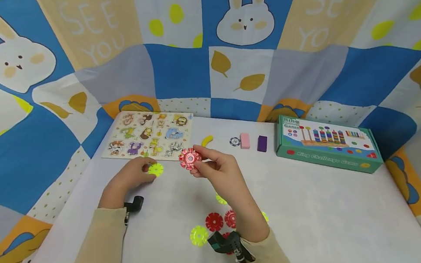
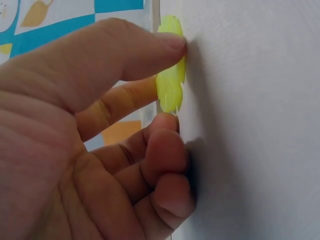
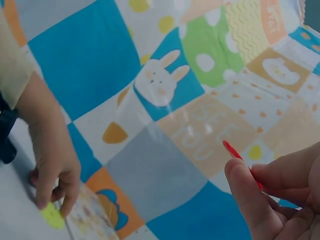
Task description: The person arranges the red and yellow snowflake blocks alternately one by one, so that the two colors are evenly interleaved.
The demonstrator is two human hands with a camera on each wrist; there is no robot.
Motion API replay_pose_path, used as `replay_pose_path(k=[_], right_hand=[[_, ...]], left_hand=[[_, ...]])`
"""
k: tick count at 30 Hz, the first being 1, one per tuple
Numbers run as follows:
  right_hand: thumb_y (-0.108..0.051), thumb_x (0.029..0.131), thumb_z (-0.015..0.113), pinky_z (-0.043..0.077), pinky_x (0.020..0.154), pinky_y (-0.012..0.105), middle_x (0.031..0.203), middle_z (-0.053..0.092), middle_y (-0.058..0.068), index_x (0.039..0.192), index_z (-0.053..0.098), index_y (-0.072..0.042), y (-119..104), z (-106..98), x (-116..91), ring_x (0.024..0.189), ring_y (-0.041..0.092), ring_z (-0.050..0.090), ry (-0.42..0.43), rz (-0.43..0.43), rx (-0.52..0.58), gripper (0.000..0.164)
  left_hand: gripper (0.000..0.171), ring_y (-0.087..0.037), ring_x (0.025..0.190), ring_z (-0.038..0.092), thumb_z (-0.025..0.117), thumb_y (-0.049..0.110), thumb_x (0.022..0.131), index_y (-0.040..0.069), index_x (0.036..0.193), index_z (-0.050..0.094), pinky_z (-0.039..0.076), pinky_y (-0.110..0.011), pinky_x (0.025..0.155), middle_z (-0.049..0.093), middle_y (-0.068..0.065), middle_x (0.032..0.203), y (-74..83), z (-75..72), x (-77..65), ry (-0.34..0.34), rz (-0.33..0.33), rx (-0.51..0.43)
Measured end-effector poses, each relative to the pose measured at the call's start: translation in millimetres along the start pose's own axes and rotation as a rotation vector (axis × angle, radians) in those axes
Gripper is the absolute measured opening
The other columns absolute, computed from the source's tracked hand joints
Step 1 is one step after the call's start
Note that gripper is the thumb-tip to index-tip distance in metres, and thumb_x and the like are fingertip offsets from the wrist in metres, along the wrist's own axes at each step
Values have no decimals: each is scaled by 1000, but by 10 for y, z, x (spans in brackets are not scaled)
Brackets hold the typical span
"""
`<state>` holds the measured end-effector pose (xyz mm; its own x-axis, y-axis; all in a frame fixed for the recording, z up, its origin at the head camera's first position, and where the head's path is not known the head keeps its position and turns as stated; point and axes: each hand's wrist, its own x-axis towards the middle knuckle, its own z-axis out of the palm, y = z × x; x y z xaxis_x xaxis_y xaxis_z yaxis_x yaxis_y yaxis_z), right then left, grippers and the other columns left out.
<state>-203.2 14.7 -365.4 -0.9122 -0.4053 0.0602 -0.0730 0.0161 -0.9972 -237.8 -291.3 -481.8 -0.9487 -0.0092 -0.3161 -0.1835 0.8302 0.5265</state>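
Between thumb and fingers my left hand (image 1: pixel 131 179) pinches a yellow notched plastic disc (image 1: pixel 156 169), low over the white table. In the left wrist view that yellow disc (image 2: pixel 171 92) is seen nearly edge-on, its side close to the tabletop. My right hand (image 1: pixel 219 172) holds a red notched disc (image 1: pixel 189 159) up in the air, gripped at its right edge. The right wrist view shows the red disc (image 3: pixel 242 164) edge-on at the fingertips. More discs, red (image 1: pixel 214 222) and yellow (image 1: pixel 199 236), lie below my right forearm, which partly hides some of them.
A board of animal pictures (image 1: pixel 147 134) lies at the back left. Behind my right hand are a yellow curved piece (image 1: pixel 207 140), a patterned round chip (image 1: pixel 234 141), a pink block (image 1: pixel 245 141) and a purple block (image 1: pixel 262 143). A green game box (image 1: pixel 329 144) stands at the back right.
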Motion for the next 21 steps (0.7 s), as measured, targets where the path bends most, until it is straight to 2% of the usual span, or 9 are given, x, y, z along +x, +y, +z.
replay_pose_path(k=[5, 10, 16, 21], right_hand=[[-14, 88, 67, 53, 77, 32, 107, 63, 6, 128, 61, -15, 36, 72, 141, 87, 25, 67, 63, -21, 69, 40], [-14, 86, 69, 53, 76, 29, 104, 63, 4, 126, 62, -15, 231, 185, 305, 84, 18, 67, 103, -16, 54, 41], [-13, 85, 70, 53, 75, 27, 95, 64, 5, 124, 64, -12, 591, 387, 524, 82, 20, 68, 118, 44, 61, 39], [-11, 85, 70, 53, 73, 25, 94, 62, 6, 124, 63, -8, 830, 510, 616, 87, 27, 67, 164, 125, 75, 39]], left_hand=[[54, -24, 94, 45, 74, 29, 82, 16, 131, 57, 39, -39, 76, 50, -8, 99, 10, 9, -4, -9, -16, 1], [54, -24, 95, 44, 73, 29, 83, 20, 134, 55, 38, -39, 77, 49, -7, 99, 2, 28, 3, -13, -17, -1], [53, -23, 92, 44, 70, 26, 85, 26, 135, 54, 37, -39, 73, 47, -7, 92, 1, 37, 8, -19, 40, 17], [51, -23, 93, 43, 69, 26, 86, 28, 135, 54, 38, -39, 74, 47, -7, 95, 21, 30, -8, -26, 28, 34]])
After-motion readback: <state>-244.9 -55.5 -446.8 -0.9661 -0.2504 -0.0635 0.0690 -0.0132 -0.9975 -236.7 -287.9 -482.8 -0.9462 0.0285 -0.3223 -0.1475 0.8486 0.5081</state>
